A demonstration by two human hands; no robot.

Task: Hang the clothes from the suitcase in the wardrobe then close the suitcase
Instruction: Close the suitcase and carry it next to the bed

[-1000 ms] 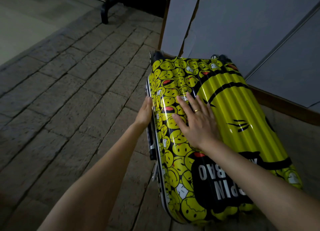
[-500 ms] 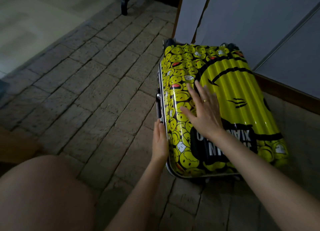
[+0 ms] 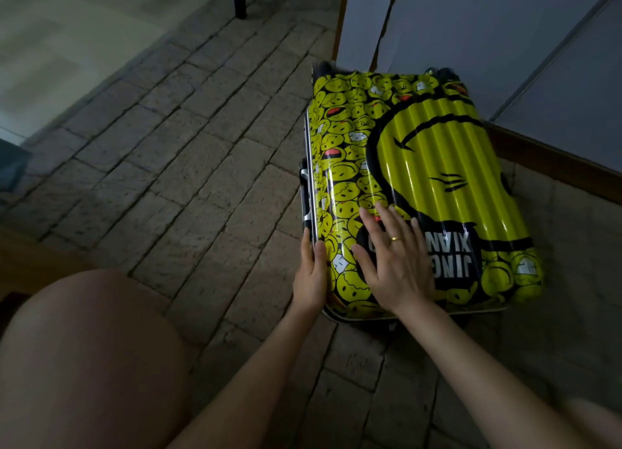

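Note:
A yellow hard-shell suitcase (image 3: 437, 166) printed with smiley faces lies flat and closed on the brick floor. My right hand (image 3: 393, 263) rests palm down on its lid near the front corner, fingers spread, with a ring on one finger. At the suitcase's left edge my left hand (image 3: 311, 277) lies against the metal frame near the front corner, just below the side handle (image 3: 304, 192), fingers straight. No clothes are visible.
A pale wardrobe panel (image 3: 488, 38) with a brown base stands behind and to the right of the suitcase. My bare knee (image 3: 84, 357) fills the lower left. A dark furniture leg (image 3: 240, 6) stands at the top. Brick paving (image 3: 185, 166) stretches left.
My left hand has slid down the suitcase's left edge toward the front corner. My right hand has moved toward me along the lid. The view has pulled back and my knee has come in.

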